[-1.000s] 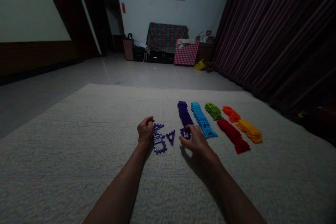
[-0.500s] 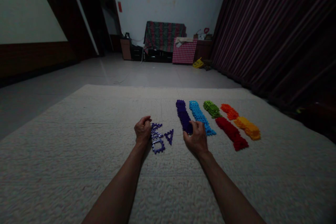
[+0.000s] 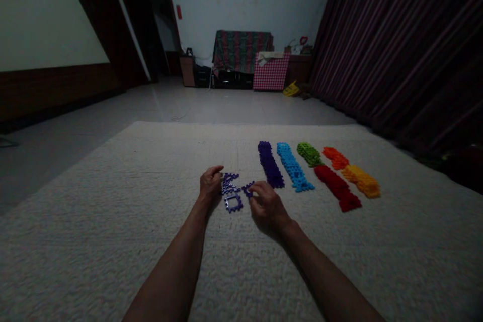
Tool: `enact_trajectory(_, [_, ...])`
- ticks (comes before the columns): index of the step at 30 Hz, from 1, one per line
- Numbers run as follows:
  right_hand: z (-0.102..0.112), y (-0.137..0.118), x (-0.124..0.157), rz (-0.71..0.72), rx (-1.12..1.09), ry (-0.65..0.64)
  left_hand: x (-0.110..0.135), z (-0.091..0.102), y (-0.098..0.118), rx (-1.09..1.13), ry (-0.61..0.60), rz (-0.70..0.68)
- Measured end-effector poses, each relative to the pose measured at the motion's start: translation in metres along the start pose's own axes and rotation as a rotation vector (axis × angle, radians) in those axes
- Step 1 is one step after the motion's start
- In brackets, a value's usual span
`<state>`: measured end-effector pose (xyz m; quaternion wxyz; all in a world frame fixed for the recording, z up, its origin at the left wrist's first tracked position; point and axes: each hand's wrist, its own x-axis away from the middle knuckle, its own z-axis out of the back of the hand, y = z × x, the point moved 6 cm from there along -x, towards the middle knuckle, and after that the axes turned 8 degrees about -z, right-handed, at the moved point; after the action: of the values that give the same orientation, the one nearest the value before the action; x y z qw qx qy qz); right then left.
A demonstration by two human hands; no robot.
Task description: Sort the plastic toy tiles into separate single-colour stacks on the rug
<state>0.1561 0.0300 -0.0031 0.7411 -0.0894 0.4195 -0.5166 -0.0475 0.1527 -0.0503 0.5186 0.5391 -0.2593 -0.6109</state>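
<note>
My left hand [image 3: 211, 182] rests on the mat with its fingers curled, against the left side of some purple toothed frame tiles [image 3: 231, 185]. Its fingertips are partly hidden, so what they grip does not show. Just below those tiles lies a purple square frame tile [image 3: 233, 204]. My right hand [image 3: 267, 205] is closed at the fingertips on a purple triangular frame tile [image 3: 247, 188], which is partly covered by the fingers. Beyond the right hand is a long stack of purple tiles [image 3: 270, 165] lying on its side.
To the right lie rows of light blue tiles [image 3: 294, 167], green tiles [image 3: 310, 154], red tiles [image 3: 337, 187], orange tiles [image 3: 335, 157] and yellow tiles [image 3: 361, 181]. All are on a cream quilted mat [image 3: 113, 241]. A dark curtain [image 3: 370, 50] hangs at the right.
My right hand has moved left from the purple stack to the loose triangular tile and closed on it. My left hand stays beside the purple tiles. The view has shifted slightly.
</note>
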Motion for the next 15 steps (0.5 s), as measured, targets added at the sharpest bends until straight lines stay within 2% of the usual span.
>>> enact_trajectory(2, [-0.016,-0.020,0.005,0.075,0.005,-0.112,0.001,0.000,0.004,-0.014,-0.041,-0.042])
enact_trajectory(4, [-0.028,-0.033,0.009,0.080,0.051,-0.172,0.003,0.000,0.009,-0.027,-0.081,-0.085])
enact_trajectory(6, [-0.035,-0.041,0.011,0.002,0.128,-0.177,0.005,0.000,0.013,-0.039,-0.116,-0.120])
enact_trajectory(11, [-0.046,-0.048,0.011,-0.298,0.343,-0.133,0.015,0.000,0.018,-0.134,-0.183,-0.184])
enact_trajectory(15, [-0.055,-0.054,0.009,-0.353,0.385,-0.171,0.029,-0.005,0.028,-0.263,-0.241,-0.300])
